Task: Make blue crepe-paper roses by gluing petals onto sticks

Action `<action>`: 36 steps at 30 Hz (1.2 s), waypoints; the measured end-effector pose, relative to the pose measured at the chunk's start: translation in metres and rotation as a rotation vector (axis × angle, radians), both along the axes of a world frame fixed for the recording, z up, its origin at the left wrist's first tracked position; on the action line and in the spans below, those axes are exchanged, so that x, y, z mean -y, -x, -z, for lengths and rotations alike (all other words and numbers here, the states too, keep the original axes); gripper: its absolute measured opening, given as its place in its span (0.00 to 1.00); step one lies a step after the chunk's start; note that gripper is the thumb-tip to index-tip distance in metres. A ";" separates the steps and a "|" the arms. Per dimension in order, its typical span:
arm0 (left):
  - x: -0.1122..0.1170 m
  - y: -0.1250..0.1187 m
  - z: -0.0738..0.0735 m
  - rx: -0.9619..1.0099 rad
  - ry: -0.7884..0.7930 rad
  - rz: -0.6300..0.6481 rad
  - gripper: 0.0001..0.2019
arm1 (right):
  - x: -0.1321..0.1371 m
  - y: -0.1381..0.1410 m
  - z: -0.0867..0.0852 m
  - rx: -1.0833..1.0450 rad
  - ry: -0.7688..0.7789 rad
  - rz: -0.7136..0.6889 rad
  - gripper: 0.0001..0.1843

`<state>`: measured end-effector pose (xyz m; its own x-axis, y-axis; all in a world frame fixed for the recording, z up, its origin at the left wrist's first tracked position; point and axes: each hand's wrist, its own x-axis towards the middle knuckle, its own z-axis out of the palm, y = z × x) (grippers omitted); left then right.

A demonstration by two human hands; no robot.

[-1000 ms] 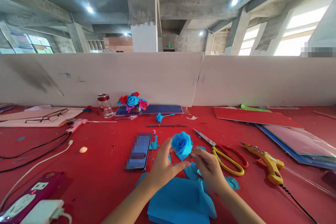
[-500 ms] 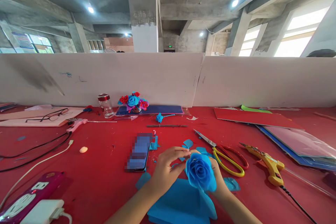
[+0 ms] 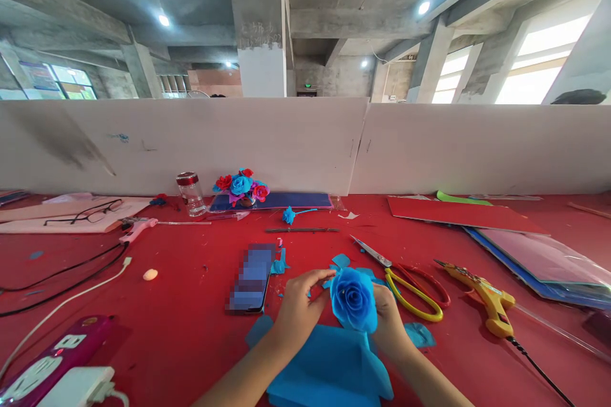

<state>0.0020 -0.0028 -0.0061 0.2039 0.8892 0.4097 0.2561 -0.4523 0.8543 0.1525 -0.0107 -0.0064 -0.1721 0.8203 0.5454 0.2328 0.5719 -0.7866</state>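
Head camera view: A person's two bare hands work on a blue paper rose (image 3: 354, 299), held up over a red tabletop (image 3: 181, 343) with its spiral of petals facing the wearer. The right hand (image 3: 387, 323), fingers curled, grips the bloom from its right side and from behind, where the petals hide the fingertips. The left hand (image 3: 300, 305) reaches in from the other side, fingers and thumb bent at the flower's left edge — whether they pinch a petal cannot be told.

Below the rose lies a stack of blue paper sheets (image 3: 319, 365), with cut blue petals (image 3: 340, 261) scattered just beyond the flower. Scissors (image 3: 387, 264) with one yellow and one red handle lie open near the right hand, and a yellow glue gun (image 3: 495, 305) rests farther right. To the left of the left hand sits a smartphone (image 3: 252, 280), its screen blurred out. Toward the back, a small blue flower (image 3: 289, 215) on a stem lies near a bouquet of red, blue and purple paper flowers (image 3: 241, 186) — a red-lidded glass jar (image 3: 191, 195) stands beside it, before a white partition (image 3: 286, 146).
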 end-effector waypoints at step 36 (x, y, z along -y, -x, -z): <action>0.005 0.004 0.009 -0.088 -0.222 0.111 0.10 | 0.009 0.000 -0.005 0.051 -0.215 0.033 0.11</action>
